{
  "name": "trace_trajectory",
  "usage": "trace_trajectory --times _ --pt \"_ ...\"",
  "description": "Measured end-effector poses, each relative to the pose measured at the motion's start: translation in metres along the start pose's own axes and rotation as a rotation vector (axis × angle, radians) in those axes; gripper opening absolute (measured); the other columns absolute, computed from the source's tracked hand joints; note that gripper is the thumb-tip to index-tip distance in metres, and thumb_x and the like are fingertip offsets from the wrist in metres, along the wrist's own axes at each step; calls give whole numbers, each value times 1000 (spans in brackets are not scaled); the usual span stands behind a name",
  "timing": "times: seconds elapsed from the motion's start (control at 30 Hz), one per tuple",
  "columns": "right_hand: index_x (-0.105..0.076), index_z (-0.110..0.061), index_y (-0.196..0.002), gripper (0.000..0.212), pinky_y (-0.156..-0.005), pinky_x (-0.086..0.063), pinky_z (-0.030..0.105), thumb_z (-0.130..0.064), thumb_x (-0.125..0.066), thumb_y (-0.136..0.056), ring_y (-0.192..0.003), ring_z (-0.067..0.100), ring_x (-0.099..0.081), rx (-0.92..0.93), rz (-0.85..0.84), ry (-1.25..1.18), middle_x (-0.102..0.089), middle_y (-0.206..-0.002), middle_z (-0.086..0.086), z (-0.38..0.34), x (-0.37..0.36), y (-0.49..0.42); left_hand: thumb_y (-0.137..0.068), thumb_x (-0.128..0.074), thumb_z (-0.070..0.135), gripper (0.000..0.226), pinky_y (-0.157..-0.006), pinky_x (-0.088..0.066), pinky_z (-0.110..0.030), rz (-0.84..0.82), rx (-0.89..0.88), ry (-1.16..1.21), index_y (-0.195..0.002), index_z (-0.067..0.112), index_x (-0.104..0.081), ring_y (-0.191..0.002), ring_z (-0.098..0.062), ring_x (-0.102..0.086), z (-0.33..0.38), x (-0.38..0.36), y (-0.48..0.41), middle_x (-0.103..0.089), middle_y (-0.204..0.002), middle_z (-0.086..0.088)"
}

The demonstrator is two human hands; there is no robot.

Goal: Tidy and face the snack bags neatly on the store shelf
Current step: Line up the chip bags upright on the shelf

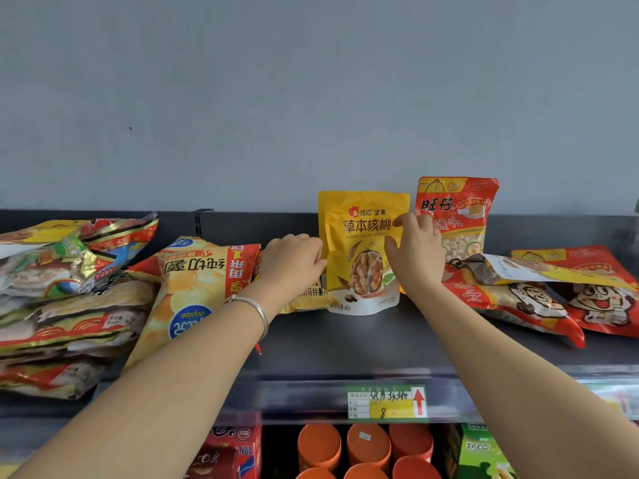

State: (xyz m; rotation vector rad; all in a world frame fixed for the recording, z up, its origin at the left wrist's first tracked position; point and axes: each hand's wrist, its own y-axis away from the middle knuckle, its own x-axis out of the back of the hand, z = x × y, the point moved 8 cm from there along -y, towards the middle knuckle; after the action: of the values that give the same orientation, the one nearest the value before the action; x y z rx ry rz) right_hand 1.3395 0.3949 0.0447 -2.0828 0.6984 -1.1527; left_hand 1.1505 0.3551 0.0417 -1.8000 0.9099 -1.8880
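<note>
A yellow walnut pouch (359, 243) stands upright on the dark shelf (345, 344), front facing me. My left hand (294, 261) grips its left edge with curled fingers. My right hand (415, 250) holds its right edge, thumb on the front. Behind it to the right stands a red snack bag (460, 205), upright. Two red bags (529, 302) (598, 299) lie flat at the right, a pale flat bag (553, 271) across them. A yellow chip bag (197, 288) leans upside down at the left, another (307, 295) lies behind my left wrist.
A messy stack of several snack bags (65, 305) fills the shelf's left end. A price label (387, 402) sits on the shelf's front rail. Below are orange cups (366, 447), a red box (228, 451) and a green box (480, 451). A grey wall (311, 98) backs the shelf.
</note>
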Motion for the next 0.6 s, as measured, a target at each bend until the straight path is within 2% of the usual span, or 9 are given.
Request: trace_trajectory --times 0.13,0.27,0.4,0.6 --pt "-60 -13 -116 28 -78 -47 42 -26 -54 -93 -110 36 -50 140 -5 107 -56 -120 10 -33 2 9 -94 -47 34 19 -72 -36 -29 35 -36 0 -80 23 -52 -82 -14 -52 -11 22 5 -57 -86 4" --pt "-64 -12 -106 24 -79 -42 41 -26 -50 -94 -107 36 -53 256 11 150 -60 -112 9 -84 -5 23 -95 -46 34 19 -75 -39 -31 67 -45 -9 -87 21 -58 -85 -16 -53 -39 50 17 -57 -88 4" --pt "-63 -13 -106 24 -80 -42 41 -25 -48 -94 -108 34 -51 290 -51 147 -60 -110 8 -132 -24 46 -94 -46 36 19 -74 -36 -32 51 -6 -23 -89 22 -58 -90 -17 -55 -88 69 39 -58 -92 5" --pt "-59 -18 -118 27 -84 -47 40 -28 -47 -96 -113 30 -49 267 -187 55 -57 -121 5 -188 -45 69 -92 -50 36 28 -81 -49 -37 -30 148 99 -117 24 -52 -107 -20 -54 -172 73 78 -53 -122 0"
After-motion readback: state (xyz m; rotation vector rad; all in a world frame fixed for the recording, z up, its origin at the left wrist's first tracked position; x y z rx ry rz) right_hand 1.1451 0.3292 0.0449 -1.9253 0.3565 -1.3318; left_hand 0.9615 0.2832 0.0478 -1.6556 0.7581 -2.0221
